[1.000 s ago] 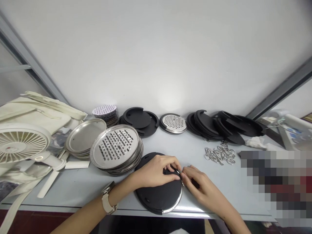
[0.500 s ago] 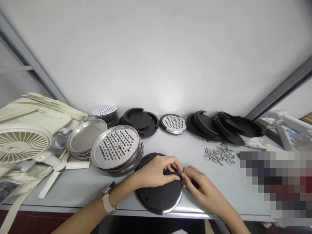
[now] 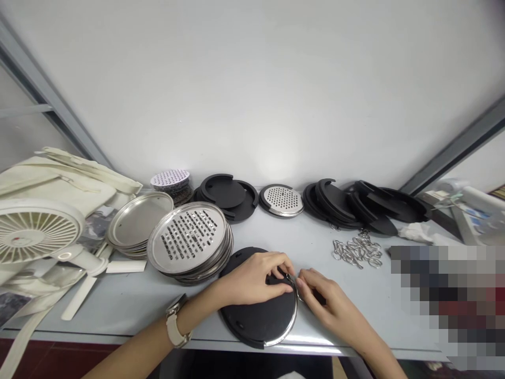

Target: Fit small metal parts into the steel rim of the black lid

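I see the black disc (image 3: 258,318) lying flat on the surface (image 3: 252,231), close to its front edge. The left hand (image 3: 258,277) rests over it with bent fingers; whether they grasp something, I cannot tell. The right hand's (image 3: 325,295) fingers pinch a small metal ring (image 3: 300,298) beside the disc's rim. Farther away lie loose rings (image 3: 357,251) and stacked metal plates (image 3: 189,239).
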Demonstrator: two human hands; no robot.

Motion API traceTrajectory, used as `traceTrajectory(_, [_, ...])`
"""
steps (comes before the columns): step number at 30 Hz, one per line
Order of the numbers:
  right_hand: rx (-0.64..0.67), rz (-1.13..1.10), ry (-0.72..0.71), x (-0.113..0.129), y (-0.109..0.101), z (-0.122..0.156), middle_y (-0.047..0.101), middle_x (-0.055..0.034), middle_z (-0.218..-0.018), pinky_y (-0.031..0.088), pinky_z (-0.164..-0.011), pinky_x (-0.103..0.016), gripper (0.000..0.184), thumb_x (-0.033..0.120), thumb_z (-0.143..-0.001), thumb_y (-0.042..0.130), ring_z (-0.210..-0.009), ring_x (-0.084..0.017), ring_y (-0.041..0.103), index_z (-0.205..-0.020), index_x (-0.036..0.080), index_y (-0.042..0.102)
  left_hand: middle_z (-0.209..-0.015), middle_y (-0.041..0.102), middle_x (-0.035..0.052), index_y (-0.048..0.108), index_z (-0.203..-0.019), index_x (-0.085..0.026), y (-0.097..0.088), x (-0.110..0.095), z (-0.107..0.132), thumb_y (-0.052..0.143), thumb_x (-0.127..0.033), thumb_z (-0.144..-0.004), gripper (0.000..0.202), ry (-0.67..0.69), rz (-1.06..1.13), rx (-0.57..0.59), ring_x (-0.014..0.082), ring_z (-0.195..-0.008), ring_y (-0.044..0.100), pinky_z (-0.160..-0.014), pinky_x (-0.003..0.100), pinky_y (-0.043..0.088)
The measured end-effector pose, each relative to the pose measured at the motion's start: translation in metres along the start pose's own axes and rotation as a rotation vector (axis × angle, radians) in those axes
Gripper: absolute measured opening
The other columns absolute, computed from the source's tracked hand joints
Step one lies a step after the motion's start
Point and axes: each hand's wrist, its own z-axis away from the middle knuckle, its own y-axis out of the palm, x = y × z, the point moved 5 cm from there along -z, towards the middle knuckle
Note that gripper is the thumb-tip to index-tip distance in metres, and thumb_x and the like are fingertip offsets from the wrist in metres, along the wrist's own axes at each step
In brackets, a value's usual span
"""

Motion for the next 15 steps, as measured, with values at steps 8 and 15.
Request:
traceTrajectory(8, [0.008, 0.001, -0.033, 0.0038, 0.0029, -0.0019, 0.047, 0.0016, -0.07, 0.036, -0.065, -0.027, 0.034, 0.034, -0.102, 0.031, -0.07, -0.017, 0.048, -0.072, 0.021, 0.039, -0.101, 0.062, 0.0013, 0.059, -0.097, -0.018, -0.0005, -0.0005, 0.0015, 0.067, -0.016, -0.078, 0.021, 0.024, -0.009, -0.01, 0.0103, -0.081, 0.06, -0.074, 0.019, 0.049])
traceTrajectory(15, [0.026, 0.008, -0.048, 0.0042, 0.0028, -0.002, 0.047, 0.0015, -0.067, 0.037, -0.066, -0.028, 0.036, 0.035, -0.102, 0.03, -0.071, -0.017, 0.048, -0.069, 0.021, 0.038, -0.093, 0.066, -0.0002, 0.064, -0.096, -0.019, -0.0001, 0.0002, -0.0005, 0.066, -0.012, -0.078, 0.019, 0.024, 0.017, -0.014, 0.0099, -0.079, 0.061, -0.074, 0.018, 0.049])
